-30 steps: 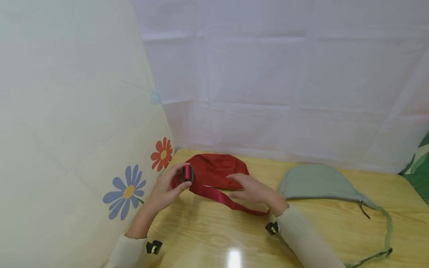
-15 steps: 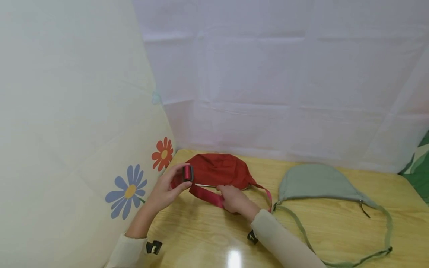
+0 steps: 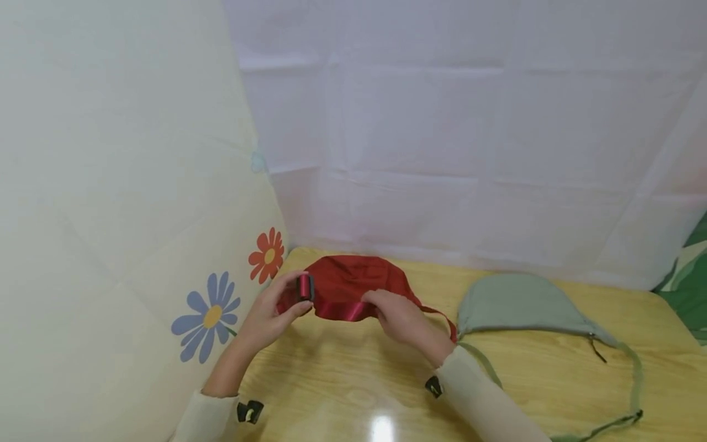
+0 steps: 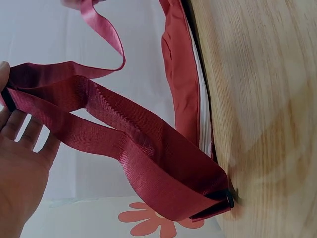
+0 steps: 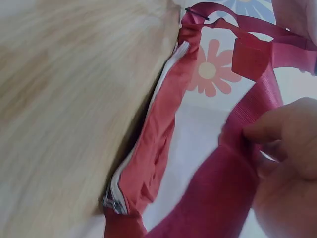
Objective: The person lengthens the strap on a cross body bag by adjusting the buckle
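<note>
A red belt bag [image 3: 356, 273] lies at the back left of the table, its white zipper [image 5: 166, 74] along the lower edge. My left hand [image 3: 264, 322] pinches a black strap slider [image 4: 8, 99] between thumb and fingers, with the bag's crimson strap looped through it. From there the strap [image 4: 148, 173] runs down in a slack double layer to a black ring [image 4: 229, 198] at the bag's end. Thumb and fingers of my right hand [image 3: 400, 316] pinch the same strap [image 3: 345, 311] in front of the bag, raised off the table.
A grey-green belt bag [image 3: 519, 304] lies on the table [image 3: 331, 380] to the right, its strap [image 3: 637, 374] curving toward the front. White cloth [image 3: 409, 135] hangs behind, and a flower-printed cloth [image 3: 138, 184] stands close on the left.
My right hand reached left, took hold of the crimson strap, then raised it slightly up and right. The left hand has stayed nearly still on the slider.
</note>
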Motion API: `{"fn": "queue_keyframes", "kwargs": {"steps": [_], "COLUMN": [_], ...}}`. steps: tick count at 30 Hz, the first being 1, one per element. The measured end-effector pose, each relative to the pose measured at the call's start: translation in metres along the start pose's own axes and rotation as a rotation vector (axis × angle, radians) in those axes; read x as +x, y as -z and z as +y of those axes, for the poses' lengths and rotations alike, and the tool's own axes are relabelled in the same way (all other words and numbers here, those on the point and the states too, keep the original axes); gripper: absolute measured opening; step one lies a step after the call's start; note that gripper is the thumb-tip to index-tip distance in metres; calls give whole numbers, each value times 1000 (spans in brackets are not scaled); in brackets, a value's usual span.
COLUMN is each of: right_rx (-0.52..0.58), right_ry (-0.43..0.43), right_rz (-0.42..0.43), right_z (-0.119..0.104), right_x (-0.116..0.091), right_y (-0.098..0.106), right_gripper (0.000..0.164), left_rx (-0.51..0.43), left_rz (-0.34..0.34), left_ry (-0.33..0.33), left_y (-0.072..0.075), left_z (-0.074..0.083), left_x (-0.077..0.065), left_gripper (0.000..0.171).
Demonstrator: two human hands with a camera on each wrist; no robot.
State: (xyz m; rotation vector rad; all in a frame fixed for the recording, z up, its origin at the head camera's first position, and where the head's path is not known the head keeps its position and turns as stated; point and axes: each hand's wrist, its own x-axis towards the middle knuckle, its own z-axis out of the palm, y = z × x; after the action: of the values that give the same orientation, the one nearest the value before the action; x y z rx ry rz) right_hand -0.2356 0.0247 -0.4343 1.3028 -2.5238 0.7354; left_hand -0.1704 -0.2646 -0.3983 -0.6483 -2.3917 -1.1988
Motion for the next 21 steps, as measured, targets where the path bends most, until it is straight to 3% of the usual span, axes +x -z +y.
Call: {"fn": "queue_keyframes", "kwargs": {"steps": [11, 17, 21], "right_rx": [-322, -356, -343], "right_ry": [142, 143, 121], "right_rz": [167, 242, 262], "right_z": [7, 28, 43], "right_x": [-14, -25, -34], "right_y": [19, 32, 42], "right_gripper": [35, 42, 43], "left_rx": [-20, 64, 123], "left_rz": [25, 80, 121], "left_ry": [-15, 25, 18], "left_y": [2, 7, 12], "left_z": [0, -2, -4], "left_x": [-3, -5, -7], "left_gripper": [55, 55, 57]}}
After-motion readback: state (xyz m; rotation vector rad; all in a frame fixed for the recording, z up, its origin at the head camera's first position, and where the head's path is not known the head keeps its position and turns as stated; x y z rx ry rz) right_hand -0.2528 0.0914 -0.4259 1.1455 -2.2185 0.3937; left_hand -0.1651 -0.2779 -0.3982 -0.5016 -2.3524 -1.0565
